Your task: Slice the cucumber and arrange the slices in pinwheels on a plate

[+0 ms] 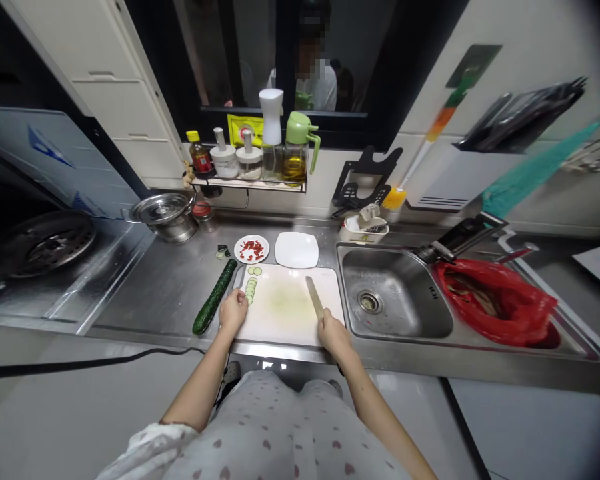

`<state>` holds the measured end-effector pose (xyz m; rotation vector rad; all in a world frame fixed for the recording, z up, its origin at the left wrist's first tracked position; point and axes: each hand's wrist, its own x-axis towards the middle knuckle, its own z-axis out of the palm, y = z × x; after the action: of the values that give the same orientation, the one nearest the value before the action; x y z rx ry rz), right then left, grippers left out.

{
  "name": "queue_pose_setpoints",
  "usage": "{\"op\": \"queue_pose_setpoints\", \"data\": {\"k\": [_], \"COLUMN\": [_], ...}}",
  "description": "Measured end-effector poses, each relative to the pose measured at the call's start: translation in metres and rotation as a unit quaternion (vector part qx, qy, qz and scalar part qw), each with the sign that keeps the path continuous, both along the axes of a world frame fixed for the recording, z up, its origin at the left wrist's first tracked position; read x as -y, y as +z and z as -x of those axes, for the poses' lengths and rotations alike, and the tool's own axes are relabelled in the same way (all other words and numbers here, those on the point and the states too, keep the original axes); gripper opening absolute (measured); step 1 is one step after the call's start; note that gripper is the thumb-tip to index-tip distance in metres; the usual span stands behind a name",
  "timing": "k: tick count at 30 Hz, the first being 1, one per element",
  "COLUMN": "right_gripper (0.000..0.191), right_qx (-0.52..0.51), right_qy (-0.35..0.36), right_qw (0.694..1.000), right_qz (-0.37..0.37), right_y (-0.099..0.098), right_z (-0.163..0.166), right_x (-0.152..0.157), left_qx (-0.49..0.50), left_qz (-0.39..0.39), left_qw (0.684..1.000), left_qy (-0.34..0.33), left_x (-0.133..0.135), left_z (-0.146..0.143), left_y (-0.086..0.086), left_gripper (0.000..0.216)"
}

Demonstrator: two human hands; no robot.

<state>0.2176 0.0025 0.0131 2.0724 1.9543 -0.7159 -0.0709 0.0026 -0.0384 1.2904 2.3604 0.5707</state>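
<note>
My right hand (334,333) is wrapped round the handle of a kitchen knife (314,295), its blade pointing away over the right part of a white cutting board (285,327). At the board's left edge, my left hand (233,311) has its fingers curled and pinched at the near end of a row of cucumber slices (251,288). The fingertips partly cover the lowest slice. Two loose slices lie just beyond the row. A whole dark green cucumber (215,297) rests on the counter left of the board.
Behind the board stand a plate of chopped red pieces (252,249) and a white dish (297,249). Dark peel scraps (223,252) lie nearby. The sink (395,293) is at right, beside a red plastic bag (495,303). A steel pot (165,217) and condiment rack (250,183) are at the back.
</note>
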Motion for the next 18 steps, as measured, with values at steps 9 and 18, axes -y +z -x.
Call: {"op": "queue_pose_setpoints", "data": {"k": [9, 18], "right_gripper": [0.027, 0.030], "right_qx": [0.002, 0.010], "right_qy": [0.003, -0.003], "right_qw": [1.000, 1.000], "right_qz": [-0.010, 0.016], "right_y": [-0.005, 0.005], "right_z": [-0.001, 0.003], "right_x": [-0.001, 0.000], "left_qx": [-0.048, -0.069], "left_qz": [0.005, -0.006], "left_qw": [0.999, 0.997], "left_qy": [-0.017, -0.032], "left_x": [-0.005, -0.059], "left_z": [-0.005, -0.013], "left_y": [0.007, 0.023], "left_gripper": [0.022, 0.038]}}
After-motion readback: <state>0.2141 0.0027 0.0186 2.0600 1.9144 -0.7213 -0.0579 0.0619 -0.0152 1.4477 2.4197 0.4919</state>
